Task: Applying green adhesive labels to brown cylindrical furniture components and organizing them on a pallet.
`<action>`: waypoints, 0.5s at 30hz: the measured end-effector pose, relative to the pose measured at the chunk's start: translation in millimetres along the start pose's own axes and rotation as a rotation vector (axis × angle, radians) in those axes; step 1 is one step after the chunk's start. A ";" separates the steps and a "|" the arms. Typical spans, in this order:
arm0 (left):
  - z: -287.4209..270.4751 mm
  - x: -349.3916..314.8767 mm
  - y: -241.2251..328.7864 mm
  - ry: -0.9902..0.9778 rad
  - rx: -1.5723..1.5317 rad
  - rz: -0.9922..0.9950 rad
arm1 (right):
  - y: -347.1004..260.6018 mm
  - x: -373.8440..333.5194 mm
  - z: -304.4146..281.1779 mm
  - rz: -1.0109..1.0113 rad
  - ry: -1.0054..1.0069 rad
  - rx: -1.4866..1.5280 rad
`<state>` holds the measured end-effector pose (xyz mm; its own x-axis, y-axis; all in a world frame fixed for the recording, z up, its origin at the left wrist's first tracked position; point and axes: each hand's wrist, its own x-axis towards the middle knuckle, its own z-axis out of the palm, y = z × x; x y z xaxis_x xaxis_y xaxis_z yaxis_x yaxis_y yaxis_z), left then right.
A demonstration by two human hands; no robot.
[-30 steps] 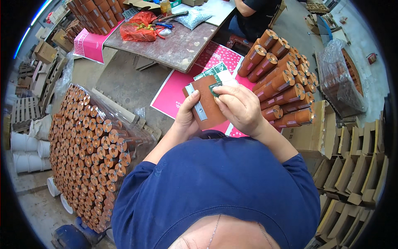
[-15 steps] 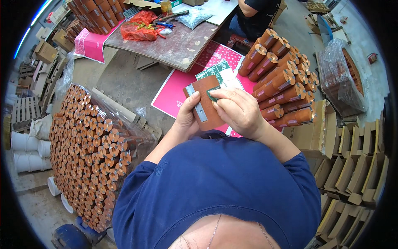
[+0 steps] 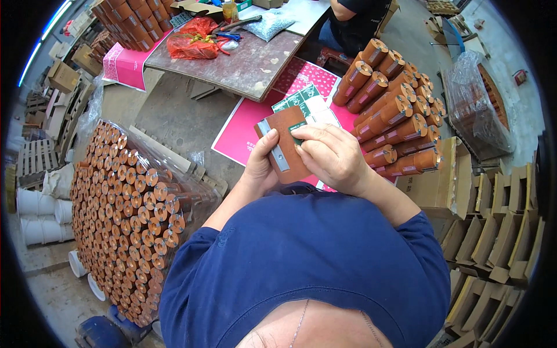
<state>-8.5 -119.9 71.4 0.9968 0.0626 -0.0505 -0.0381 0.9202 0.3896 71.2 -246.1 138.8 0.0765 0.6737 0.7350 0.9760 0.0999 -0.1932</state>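
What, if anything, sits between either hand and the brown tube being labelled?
Nothing visible does. The left hand grips the brown cardboard tube directly from the left. The right hand lies on the tube, its fingers pressing a small green label against it. Only that label lies under the fingers.

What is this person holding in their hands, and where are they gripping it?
A brown tube, held by its side: the left hand cradles it from below on the left, while the right hand presses a green label onto it.
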 end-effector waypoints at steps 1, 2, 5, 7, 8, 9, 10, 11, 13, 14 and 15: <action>-0.5 0.3 0.1 -0.003 0.005 0.000 | -0.6 0.0 -0.4 0.009 -0.005 0.004; 0.0 0.0 0.4 -0.005 0.005 -0.001 | -0.7 0.4 -1.1 0.005 -0.015 0.007; 0.7 -1.2 1.2 -0.013 0.002 -0.010 | -1.0 0.7 -3.7 0.003 -0.039 0.018; -1.7 -1.3 1.7 -0.019 -0.005 -0.022 | -2.3 0.0 -4.6 0.016 -0.047 0.026; -1.1 -1.5 2.1 -0.023 -0.001 -0.015 | -3.2 -0.2 -5.3 0.024 -0.052 0.045; 0.0 -2.0 2.5 -0.026 0.003 -0.008 | -4.6 -0.3 -6.5 0.032 -0.056 0.064; 0.6 -2.0 3.0 -0.030 0.007 0.000 | -5.5 -0.7 -7.3 0.040 -0.061 0.084; 0.7 -1.2 3.6 -0.052 -0.006 -0.001 | -6.4 -1.7 -8.1 0.008 -0.088 0.120; 0.4 0.6 5.9 -0.096 -0.033 -0.002 | -7.4 -4.0 -10.1 -0.056 -0.143 0.191; 1.4 0.6 7.6 -0.092 -0.001 0.009 | -6.4 -4.9 -12.3 -0.056 -0.158 0.235; 3.4 0.4 9.8 -0.088 0.032 0.021 | -4.9 -6.3 -15.4 -0.056 -0.174 0.278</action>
<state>-8.2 -112.2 78.3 0.9982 0.0463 0.0382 -0.0580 0.9063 0.4186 69.1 -262.2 145.1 -0.0352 0.7740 0.6322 0.8831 0.3202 -0.3429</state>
